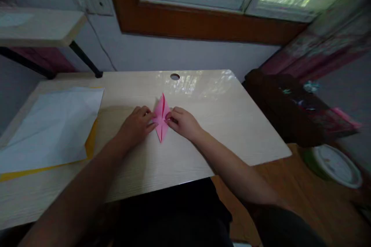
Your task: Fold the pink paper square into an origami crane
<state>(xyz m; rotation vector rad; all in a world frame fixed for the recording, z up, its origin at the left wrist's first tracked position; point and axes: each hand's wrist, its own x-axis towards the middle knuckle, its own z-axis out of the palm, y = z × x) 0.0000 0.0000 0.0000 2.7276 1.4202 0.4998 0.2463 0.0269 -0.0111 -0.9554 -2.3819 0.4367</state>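
Observation:
A pink folded paper (pixel 161 128), shaped like a long diamond with a slit down its middle, lies between my hands on the pale wooden desk (pixel 232 131). One point faces the window and the other faces me. My left hand (pixel 139 123) pinches the paper's left corner between thumb and fingers. On the opposite side, my right hand (pixel 182 121) grips the right corner with its fingertips. Parts of both side corners are hidden behind the fingers.
White sheets (pixel 55 123) over a yellow sheet (pixel 91 139) lie on the desk's left. A raised shelf (pixel 43 27) with black legs stands behind them. A round cable hole (pixel 175 76) is near the back edge. A dark cabinet (pixel 290 108) and a green-and-white bin (pixel 337 166) are at right.

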